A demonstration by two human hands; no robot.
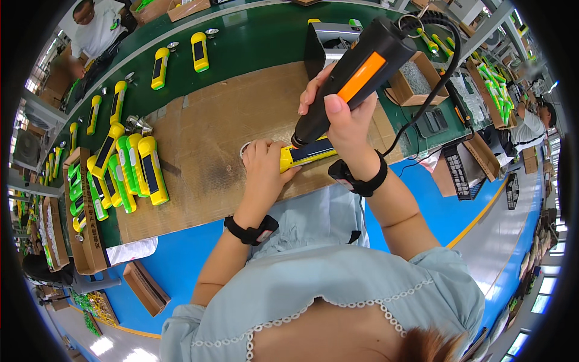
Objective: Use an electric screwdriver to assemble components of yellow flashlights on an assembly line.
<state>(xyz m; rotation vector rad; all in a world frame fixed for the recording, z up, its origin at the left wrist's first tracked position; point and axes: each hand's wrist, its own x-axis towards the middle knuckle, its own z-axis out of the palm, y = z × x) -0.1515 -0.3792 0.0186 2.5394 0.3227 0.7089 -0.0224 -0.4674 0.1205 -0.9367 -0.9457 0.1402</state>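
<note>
Fingers of our right hand (341,117) wrap the black-and-orange electric screwdriver (350,78); our left hand (263,163) pins the yellow flashlight (304,154) on the brown work mat (205,145). We should hold the bit upright, pressing steadily.

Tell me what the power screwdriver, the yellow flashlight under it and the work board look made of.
Power screwdriver: likely hard plastic, matte black body with a glossy orange panel.
Yellow flashlight: probably molded plastic, smooth and bright, with a dark shiny panel on its face that looks like a solar cell.
Work board: seems to be cardboard or fiberboard, dull brown, scuffed and stained.
</note>
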